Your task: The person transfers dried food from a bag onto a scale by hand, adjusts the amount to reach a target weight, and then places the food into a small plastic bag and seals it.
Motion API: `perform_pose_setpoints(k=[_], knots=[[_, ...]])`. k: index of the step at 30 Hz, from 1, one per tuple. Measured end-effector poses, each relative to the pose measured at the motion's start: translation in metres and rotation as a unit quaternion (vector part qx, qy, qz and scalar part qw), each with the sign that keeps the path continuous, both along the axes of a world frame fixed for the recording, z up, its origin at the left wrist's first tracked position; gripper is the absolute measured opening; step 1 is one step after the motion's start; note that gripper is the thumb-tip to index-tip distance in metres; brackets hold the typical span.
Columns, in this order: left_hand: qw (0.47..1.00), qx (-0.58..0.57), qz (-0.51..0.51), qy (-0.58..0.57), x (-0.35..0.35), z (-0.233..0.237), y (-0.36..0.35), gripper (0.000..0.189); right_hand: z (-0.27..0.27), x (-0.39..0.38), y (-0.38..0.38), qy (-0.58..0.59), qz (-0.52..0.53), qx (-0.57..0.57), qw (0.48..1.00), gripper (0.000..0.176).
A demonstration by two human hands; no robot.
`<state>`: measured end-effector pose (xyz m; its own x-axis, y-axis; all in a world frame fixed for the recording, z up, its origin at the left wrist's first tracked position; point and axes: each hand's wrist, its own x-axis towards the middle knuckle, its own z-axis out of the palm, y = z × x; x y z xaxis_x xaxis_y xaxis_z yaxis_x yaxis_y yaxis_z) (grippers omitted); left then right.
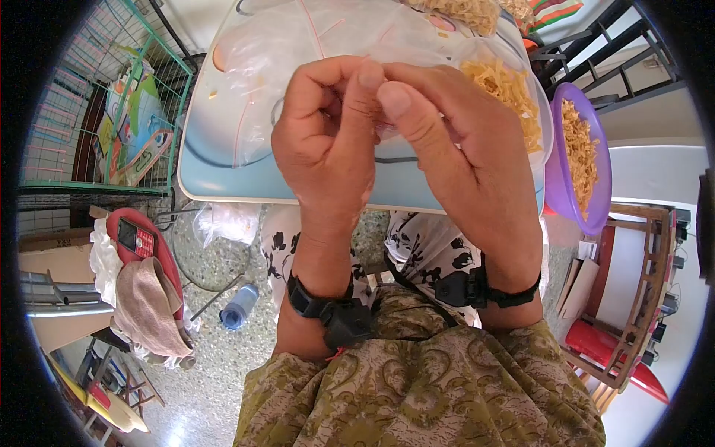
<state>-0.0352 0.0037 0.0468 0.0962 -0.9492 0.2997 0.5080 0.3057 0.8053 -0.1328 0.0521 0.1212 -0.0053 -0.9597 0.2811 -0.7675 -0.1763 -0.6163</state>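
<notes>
My left hand [328, 119] and my right hand [465, 138] meet fingertip to fingertip above the table, thumbs uppermost, each in a pinch. Between them they grip the edge of a clear plastic zip bag, mostly hidden by the fingers; a little pinkish line shows at the tips. Other clear zip bags [261, 97] with red seal lines lie flat on the table behind and left of my left hand. Just beyond my right hand stands a clear bowl of yellowish dried strips [506, 89], partly covered by that hand.
The white and blue table [223, 175] spans the front. A purple basin [605, 160] of dried strips stands at its right. A filled bag [469, 15] lies at the far edge. Left are a green wire cage [175, 97], a red stool [119, 220] with phone and towel, and a bottle [240, 305] on the floor.
</notes>
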Motion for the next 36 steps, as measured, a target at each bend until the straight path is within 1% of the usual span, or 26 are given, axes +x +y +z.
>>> perform_pose_setpoints(k=[2,4,8,10,14,17,19,20,22,26,28,29,31,32,34,36], knots=[[1.000,0.020,-0.015,0.013,0.005,0.003,0.000,0.014,-0.004,-0.004,0.000,-0.021,-0.001,-0.012,1.000,0.031],[0.998,0.038,-0.026,0.047,0.008,0.004,0.000,0.016,-0.010,-0.011,-0.003,0.049,0.029,-0.101,0.993,0.026],[0.995,0.041,-0.037,0.082,0.006,0.008,0.001,0.016,-0.012,-0.011,-0.001,0.054,0.026,-0.092,0.994,0.023],[0.994,0.034,-0.051,0.092,0.007,0.004,-0.001,0.017,-0.015,-0.012,0.000,0.079,0.057,-0.096,0.991,0.023],[0.993,0.039,-0.062,0.093,0.009,0.000,-0.003,0.017,-0.015,-0.011,0.002,0.089,0.072,-0.071,0.991,0.022],[0.991,0.031,-0.073,0.104,0.009,0.000,-0.004,0.018,-0.014,-0.012,0.004,0.099,0.096,-0.075,0.988,0.027],[0.991,0.056,-0.056,0.104,0.008,0.004,-0.003,0.019,-0.014,-0.009,0.006,0.043,0.085,-0.028,0.995,0.040],[0.991,0.057,-0.056,0.104,0.008,0.004,-0.003,0.019,-0.017,-0.007,0.006,0.043,0.085,-0.028,0.995,0.040],[0.991,0.062,-0.060,0.106,0.008,0.003,-0.002,0.019,-0.025,-0.005,0.005,0.014,0.077,-0.051,0.996,0.054],[0.988,0.050,-0.083,0.120,0.006,0.002,-0.001,0.019,-0.027,-0.006,0.003,0.015,0.060,-0.028,0.998,0.054],[0.987,0.041,-0.098,0.122,0.005,0.000,-0.001,0.018,-0.030,-0.011,0.002,0.071,0.068,0.007,0.995,0.046],[0.987,0.041,-0.098,0.122,0.005,0.000,-0.001,0.018,-0.030,-0.011,0.002,0.071,0.068,0.007,0.995,0.046],[0.987,0.041,-0.101,0.120,0.005,0.000,0.000,0.017,-0.028,-0.011,0.001,0.100,0.059,0.033,0.993,0.035],[0.987,0.041,-0.101,0.119,0.005,0.000,0.000,0.017,-0.029,-0.012,0.000,0.100,0.059,0.033,0.993,0.035],[0.991,0.019,-0.101,0.092,0.006,-0.001,0.000,0.015,-0.033,-0.012,-0.002,0.120,0.075,-0.016,0.990,0.028],[0.991,0.027,-0.088,0.095,0.005,0.001,0.001,0.014,-0.032,-0.012,-0.001,0.128,0.071,-0.021,0.989,0.027]])
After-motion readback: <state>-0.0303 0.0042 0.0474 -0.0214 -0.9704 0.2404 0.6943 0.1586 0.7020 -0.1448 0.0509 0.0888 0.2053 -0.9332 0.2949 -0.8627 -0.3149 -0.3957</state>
